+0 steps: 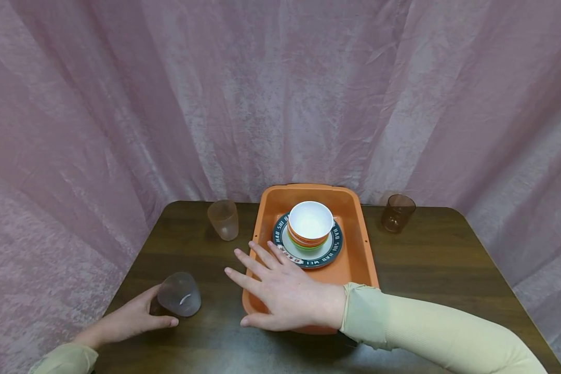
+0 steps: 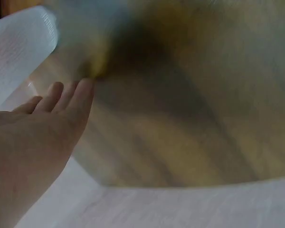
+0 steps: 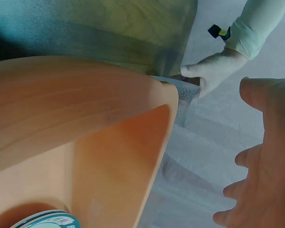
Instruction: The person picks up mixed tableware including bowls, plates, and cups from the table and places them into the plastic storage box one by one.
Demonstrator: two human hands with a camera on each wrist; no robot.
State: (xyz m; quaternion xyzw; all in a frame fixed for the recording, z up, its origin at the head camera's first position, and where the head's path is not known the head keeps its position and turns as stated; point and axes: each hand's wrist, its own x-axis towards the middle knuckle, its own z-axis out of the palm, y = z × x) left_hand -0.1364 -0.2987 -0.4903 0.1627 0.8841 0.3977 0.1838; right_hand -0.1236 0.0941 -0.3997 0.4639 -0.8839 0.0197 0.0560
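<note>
A frosted clear cup (image 1: 183, 296) stands on the left front of the table. Beside it, my left hand (image 1: 130, 319) has thumb and fingers spread around its near left side; whether they touch it is hard to tell. In the left wrist view the fingers look fairly straight next to the cup (image 2: 21, 50). My right hand (image 1: 287, 293) is spread flat over the front left part of an orange basin (image 1: 366, 259), holding nothing. Inside the basin, a stack of bowls (image 1: 310, 223), white on top, sits on dark-rimmed plates (image 1: 321, 259).
Another frosted cup (image 1: 224, 223) stands at the back left of the wooden table (image 1: 430, 259), left of the basin. A brown transparent cup (image 1: 397, 214) is at the back right. Pink curtains (image 1: 280, 93) hang behind the table.
</note>
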